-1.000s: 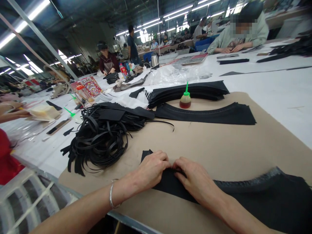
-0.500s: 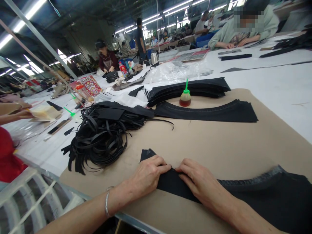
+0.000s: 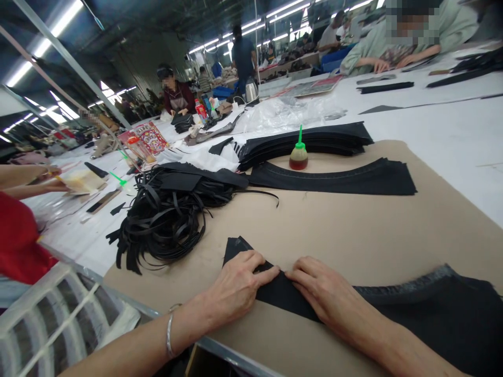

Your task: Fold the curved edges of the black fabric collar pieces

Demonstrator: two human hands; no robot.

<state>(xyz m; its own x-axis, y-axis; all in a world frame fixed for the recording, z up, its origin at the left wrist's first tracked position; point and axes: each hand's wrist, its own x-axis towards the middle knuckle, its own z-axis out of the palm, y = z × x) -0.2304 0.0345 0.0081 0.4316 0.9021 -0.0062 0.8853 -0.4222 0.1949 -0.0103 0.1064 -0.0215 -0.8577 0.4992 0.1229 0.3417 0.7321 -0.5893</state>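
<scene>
A long black leather piece (image 3: 412, 314) lies on the brown cardboard mat (image 3: 353, 230) at the table's near edge. My left hand (image 3: 239, 285), with a silver bangle on the wrist, lies flat on the piece close to its pointed left end. My right hand (image 3: 322, 293) lies flat beside it. The two sets of fingertips almost meet on the piece's upper edge and press it down. Neither hand grips anything.
A tangle of black straps (image 3: 165, 220) lies to the left. Behind are a curved black panel (image 3: 334, 180), a green-capped glue bottle (image 3: 298, 156) and a stack of black pieces (image 3: 306, 141). A person in red (image 3: 18, 243) sits at my left; others work at the far tables.
My hands have flattened and slid slightly along the piece's edge; more of its pointed left end shows. The view has shifted a little to the left.
</scene>
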